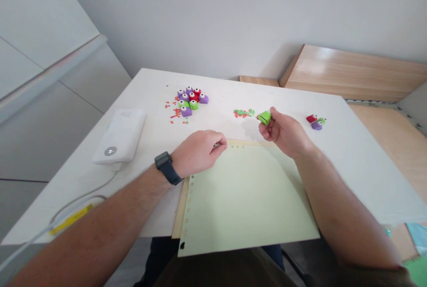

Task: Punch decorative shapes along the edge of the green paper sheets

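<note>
Your right hand pinches a green paper punch near the far edge of the pale green sheet, beside paper confetti. Left hand curled at the sheet's far-left corner; can't tell if it grips anything.

Paper on table, overhanging near edge; power bank left of paper. Scraps behind paper, between punch cluster at left and three punches at right.
</note>
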Action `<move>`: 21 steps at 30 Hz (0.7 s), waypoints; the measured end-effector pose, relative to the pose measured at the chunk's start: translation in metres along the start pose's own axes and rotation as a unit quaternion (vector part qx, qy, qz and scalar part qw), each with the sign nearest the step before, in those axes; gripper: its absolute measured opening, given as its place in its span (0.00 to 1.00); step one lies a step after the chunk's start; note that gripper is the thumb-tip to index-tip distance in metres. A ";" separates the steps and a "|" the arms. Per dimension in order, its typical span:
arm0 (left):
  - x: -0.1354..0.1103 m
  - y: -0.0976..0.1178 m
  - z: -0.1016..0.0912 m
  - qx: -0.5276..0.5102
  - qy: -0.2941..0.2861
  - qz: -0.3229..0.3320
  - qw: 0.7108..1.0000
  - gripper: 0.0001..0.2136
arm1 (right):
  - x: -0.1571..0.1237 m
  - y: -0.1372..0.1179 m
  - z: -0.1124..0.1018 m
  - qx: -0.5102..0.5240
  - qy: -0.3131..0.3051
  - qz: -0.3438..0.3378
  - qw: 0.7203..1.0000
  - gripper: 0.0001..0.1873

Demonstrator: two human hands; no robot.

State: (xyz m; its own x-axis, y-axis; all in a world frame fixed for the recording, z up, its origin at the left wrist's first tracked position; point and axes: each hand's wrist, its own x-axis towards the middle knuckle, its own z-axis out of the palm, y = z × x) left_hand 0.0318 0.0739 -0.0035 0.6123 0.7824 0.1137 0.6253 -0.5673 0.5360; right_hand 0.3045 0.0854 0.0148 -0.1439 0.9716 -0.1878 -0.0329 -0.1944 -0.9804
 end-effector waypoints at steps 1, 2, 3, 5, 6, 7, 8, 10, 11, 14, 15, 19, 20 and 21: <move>0.000 0.000 0.000 -0.001 0.000 -0.001 1.000 0.09 | 0.000 0.000 0.000 0.002 -0.002 0.000 1.000 0.28; 0.000 0.000 0.000 -0.001 0.000 -0.002 1.000 0.09 | 0.000 0.000 0.001 0.006 -0.004 0.001 1.000 0.27; 0.000 0.000 0.000 -0.002 0.000 -0.003 1.000 0.09 | -0.001 0.000 0.001 0.010 -0.005 0.002 1.000 0.27; 0.000 0.000 0.000 -0.004 -0.001 -0.003 1.000 0.09 | -0.001 0.000 0.002 0.016 -0.006 0.004 1.000 0.25; 0.000 0.000 0.000 -0.004 -0.001 -0.003 1.000 0.09 | -0.001 0.000 0.002 0.019 -0.005 0.006 1.000 0.25; 0.000 -0.001 0.000 -0.003 -0.002 -0.003 1.000 0.09 | -0.001 0.000 0.002 0.021 -0.004 0.008 1.000 0.25; 0.000 -0.001 0.000 -0.003 -0.003 -0.003 1.000 0.10 | -0.001 0.000 0.003 0.025 -0.004 0.012 1.000 0.24; 0.000 -0.002 0.001 -0.003 -0.004 -0.002 1.000 0.10 | -0.002 -0.001 0.003 0.032 -0.001 0.023 0.999 0.24; 0.000 -0.002 0.001 -0.002 -0.005 -0.002 1.000 0.10 | -0.002 -0.001 0.003 0.036 0.000 0.029 0.999 0.24; 0.000 -0.002 0.001 -0.004 -0.005 -0.003 1.000 0.10 | -0.002 -0.002 0.004 0.048 0.005 0.042 0.998 0.23; 0.000 -0.001 0.001 -0.004 -0.005 -0.003 1.000 0.10 | -0.003 -0.002 0.004 0.051 0.007 0.045 0.998 0.23; 0.000 -0.001 0.001 -0.004 -0.005 -0.004 1.000 0.10 | -0.003 -0.003 0.004 0.053 0.011 0.052 0.997 0.23; 0.000 -0.001 0.001 -0.002 -0.005 -0.004 1.000 0.10 | -0.003 -0.003 0.003 0.052 0.012 0.051 0.997 0.23; 0.000 -0.001 0.001 -0.001 -0.005 -0.004 1.000 0.09 | -0.003 -0.003 0.003 0.051 0.012 0.049 0.997 0.23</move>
State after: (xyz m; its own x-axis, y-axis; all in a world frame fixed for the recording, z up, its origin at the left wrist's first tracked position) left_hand 0.0313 0.0743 -0.0047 0.6119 0.7845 0.1005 0.6299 -0.5602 0.5380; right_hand 0.3020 0.0822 0.0181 -0.1285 0.9497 -0.2856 -0.1206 -0.3009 -0.9460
